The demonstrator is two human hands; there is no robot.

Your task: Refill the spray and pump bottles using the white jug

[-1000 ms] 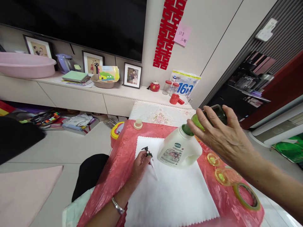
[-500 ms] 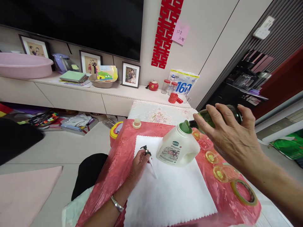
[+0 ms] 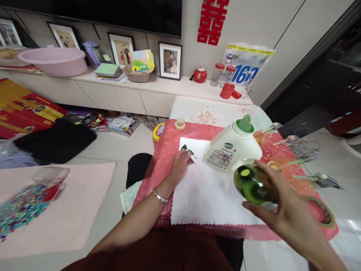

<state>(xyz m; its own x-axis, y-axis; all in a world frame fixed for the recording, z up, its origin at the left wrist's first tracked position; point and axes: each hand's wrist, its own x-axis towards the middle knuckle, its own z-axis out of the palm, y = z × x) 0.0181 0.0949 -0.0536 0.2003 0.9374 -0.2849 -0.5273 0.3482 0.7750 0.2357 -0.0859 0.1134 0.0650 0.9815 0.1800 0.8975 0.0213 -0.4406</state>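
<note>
My left hand (image 3: 180, 165) is closed on a black pump dispenser top (image 3: 187, 149) whose white tube points down over a white scalloped cloth (image 3: 203, 199). My right hand (image 3: 282, 203) grips a dark green bottle (image 3: 255, 184), tilted and seen nearly end-on, somewhat blurred. Between the hands and farther back stands a large white detergent jug (image 3: 225, 150), upright, with its cap off and a green pouring spout (image 3: 244, 124) in its mouth. The green bottle is apart from that spout, in front of the jug's handle side. A pale cap (image 3: 179, 123) sits at the table's back left.
Red plastic (image 3: 158, 165) covers the table. Several clear and yellow plastic items lie along its right side, with a roll of tape (image 3: 328, 216). Behind are red-lidded jars (image 3: 217, 75) on a cabinet. A pink mat (image 3: 76, 222) bearing colourful beads (image 3: 25, 210) lies left.
My right hand has moved the green bottle down and away from the jug's spout, toward me. The left hand still holds the pump top. The view has shifted left and down.
</note>
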